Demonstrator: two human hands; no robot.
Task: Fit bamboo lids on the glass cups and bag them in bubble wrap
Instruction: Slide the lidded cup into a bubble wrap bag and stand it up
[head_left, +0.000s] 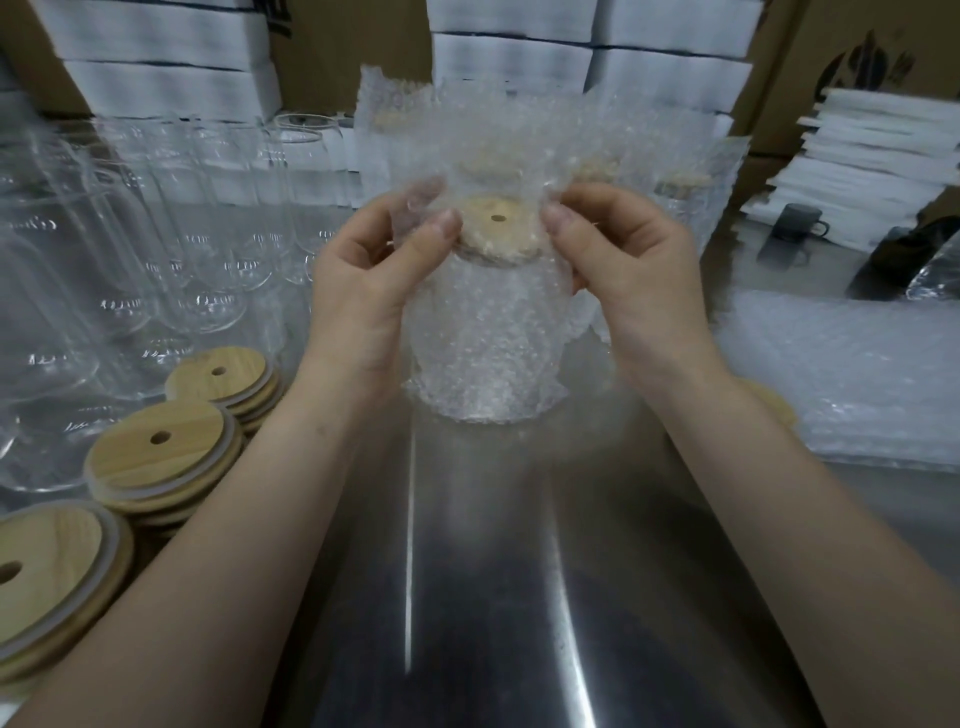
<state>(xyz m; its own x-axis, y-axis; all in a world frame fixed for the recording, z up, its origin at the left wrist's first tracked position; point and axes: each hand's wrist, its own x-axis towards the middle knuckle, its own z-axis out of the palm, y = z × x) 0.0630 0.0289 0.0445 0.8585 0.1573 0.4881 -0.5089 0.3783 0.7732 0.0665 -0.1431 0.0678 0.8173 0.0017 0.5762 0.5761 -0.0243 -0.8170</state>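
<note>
A: Nearest us, the steel table (493, 597) runs out ahead. At its left edge sit three stacks of bamboo lids (156, 452), and each top lid shows its straw hole.

B: Past those, both our forearms reach in to the middle. Our left hand (363, 291) has thumb and fingers curled, pinching the left side of the bubble wrap bag (498, 145) near its mouth.

A: Our right hand (623, 280) mirrors it, thumb and curled fingers pinching the bag's right side. The mouth gapes between them.

B: Inside stands the glass cup (483, 332), upright, its base low and seemingly resting on the table. Its bamboo lid (498, 223) is seated on the rim, right between our two thumbs.

A: The bag's loose top rises above that lid.

B: On the right a flat pile of bubble wrap (841, 374) lies on the table. A lone lid (774, 405) shows its edge beyond our right forearm.

A: On the left, rows of empty glass cups (182, 234) stand close together.

B: Behind the bag we make out wrapped cups (675, 182), their lids dim through the wrap. There's a dark mug (795, 221) further right.

A: Right at the back are white foam blocks (156, 88) and cardboard boxes (810, 52).
</note>
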